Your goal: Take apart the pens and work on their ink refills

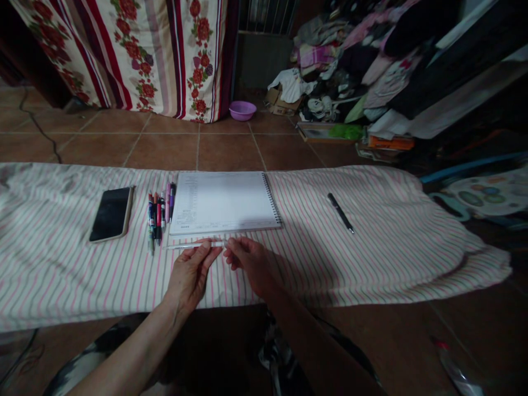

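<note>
A slim white pen (177,246) lies level between my hands, just in front of the notebook. My left hand (193,269) pinches it along its barrel, thumb on top, with the thin end pointing left. At the pen's right end, my right hand (246,258) closes thumb and fingertips on it. The spiral notebook (231,201) lies open at a mostly blank page, its coil on the right side. Left of it sits a bunch of pens (159,212) in several colours. Off to the right rests a black pen (340,213) by itself.
A phone (110,214) with a dark screen lies on the striped cloth (391,247) at left. Beyond the cloth are a purple basin (242,110), a flowered curtain (160,60) and a heap of clothes (350,60). A child's chair (487,192) stands at right.
</note>
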Tool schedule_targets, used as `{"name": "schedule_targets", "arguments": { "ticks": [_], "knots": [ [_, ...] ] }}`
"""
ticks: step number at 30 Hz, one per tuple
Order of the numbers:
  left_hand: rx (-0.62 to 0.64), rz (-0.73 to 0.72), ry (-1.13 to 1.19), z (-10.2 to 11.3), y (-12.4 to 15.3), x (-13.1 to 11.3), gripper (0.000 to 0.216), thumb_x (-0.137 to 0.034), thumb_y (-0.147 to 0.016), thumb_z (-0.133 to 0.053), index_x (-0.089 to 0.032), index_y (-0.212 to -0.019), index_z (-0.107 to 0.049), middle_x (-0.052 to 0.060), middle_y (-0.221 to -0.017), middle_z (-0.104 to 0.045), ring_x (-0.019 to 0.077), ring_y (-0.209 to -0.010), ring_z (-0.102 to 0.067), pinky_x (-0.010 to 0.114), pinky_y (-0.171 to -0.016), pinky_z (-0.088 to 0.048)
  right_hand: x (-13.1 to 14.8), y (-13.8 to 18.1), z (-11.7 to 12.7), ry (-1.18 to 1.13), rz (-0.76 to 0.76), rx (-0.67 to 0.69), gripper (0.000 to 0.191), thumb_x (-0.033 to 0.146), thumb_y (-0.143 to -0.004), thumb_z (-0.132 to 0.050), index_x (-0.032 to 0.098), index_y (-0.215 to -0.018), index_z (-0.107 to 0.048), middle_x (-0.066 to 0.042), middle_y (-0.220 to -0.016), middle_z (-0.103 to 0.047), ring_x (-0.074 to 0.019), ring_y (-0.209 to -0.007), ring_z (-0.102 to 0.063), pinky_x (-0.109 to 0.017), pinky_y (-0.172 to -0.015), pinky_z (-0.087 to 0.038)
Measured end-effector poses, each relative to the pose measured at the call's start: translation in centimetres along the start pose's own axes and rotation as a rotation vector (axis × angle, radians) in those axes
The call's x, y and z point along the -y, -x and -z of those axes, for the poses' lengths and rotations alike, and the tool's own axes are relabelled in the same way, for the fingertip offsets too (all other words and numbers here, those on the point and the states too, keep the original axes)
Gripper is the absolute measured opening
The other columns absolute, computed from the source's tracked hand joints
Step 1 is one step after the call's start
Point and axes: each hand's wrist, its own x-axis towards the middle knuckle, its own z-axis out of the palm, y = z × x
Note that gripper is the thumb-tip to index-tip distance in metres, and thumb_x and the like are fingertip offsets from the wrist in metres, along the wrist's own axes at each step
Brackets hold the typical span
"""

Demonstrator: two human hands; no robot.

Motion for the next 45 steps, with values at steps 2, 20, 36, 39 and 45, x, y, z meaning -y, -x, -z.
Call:
{"name": "schedule_targets", "arguments": {
  "ticks": [2, 20, 36, 39, 45],
  "knots": [
    [0.001, -0.001, -0.004, -0.01, 0.05, 0.04, 0.011, 0.001, -0.070, -0.061, -0.007, -0.063, -0.065, 0.005, -0.071, -0.067, 0.0131, -0.071, -0.065, 0.030, -0.077, -0.056, -0.24, -0.21, 0.18, 0.018, 0.023, 0.000, 0.026, 0.039, -0.071, -0.061, 0.014, -0.063, -0.060, -0.001, -0.058, -0.060, -0.0072, -0.047, -0.050, -0.020, -0.046, -0.041],
    [0.041, -0.017, -0.013, 0.23, 0.00, 0.20, 0.010, -0.001, -0.070, -0.062, -0.007, -0.063, -0.066, 0.006, -0.071, -0.068, 0.0127, -0.072, -0.065, 0.031, -0.078, -0.056, -0.38, -0.42, 0.58, 0.042, 0.003, 0.037, 0.021, 0.033, -0.071, -0.061, 0.014, -0.063, -0.058, 0.001, -0.058, -0.058, -0.0063, -0.049, -0.049, -0.020, -0.048, -0.038],
    [0.033, -0.035, -0.020, 0.14, -0.17, 0.33, 0.010, 0.001, -0.071, -0.060, -0.006, -0.067, -0.066, 0.006, -0.074, -0.068, 0.0132, -0.075, -0.065, 0.033, -0.081, -0.054, -0.19, -0.67, 0.74, -0.006, 0.007, 0.016, 0.017, 0.030, -0.068, -0.064, 0.014, -0.066, -0.060, -0.001, -0.061, -0.061, -0.0069, -0.051, -0.050, -0.020, -0.049, -0.040],
    [0.020, -0.028, -0.012, 0.16, -0.26, 0.29, 0.011, 0.001, -0.072, -0.059, -0.006, -0.068, -0.066, 0.006, -0.076, -0.068, 0.0144, -0.077, -0.065, 0.034, -0.081, -0.054, -0.27, -0.67, 0.70, -0.096, -0.011, 0.018, 0.017, 0.027, -0.063, -0.068, 0.015, -0.072, -0.060, 0.002, -0.061, -0.060, -0.0072, -0.055, -0.053, -0.021, -0.056, -0.043],
    [-0.017, -0.012, -0.008, 0.09, -0.23, 0.12, 0.015, 0.002, -0.074, -0.055, -0.005, -0.066, -0.065, 0.007, -0.075, -0.067, 0.0143, -0.075, -0.065, 0.032, -0.080, -0.055, -0.17, -0.63, 0.73, -0.115, -0.025, 0.027, 0.017, 0.029, -0.063, -0.068, 0.016, -0.072, -0.061, 0.002, -0.061, -0.061, -0.0081, -0.056, -0.055, -0.022, -0.058, -0.045]
  ]
}}
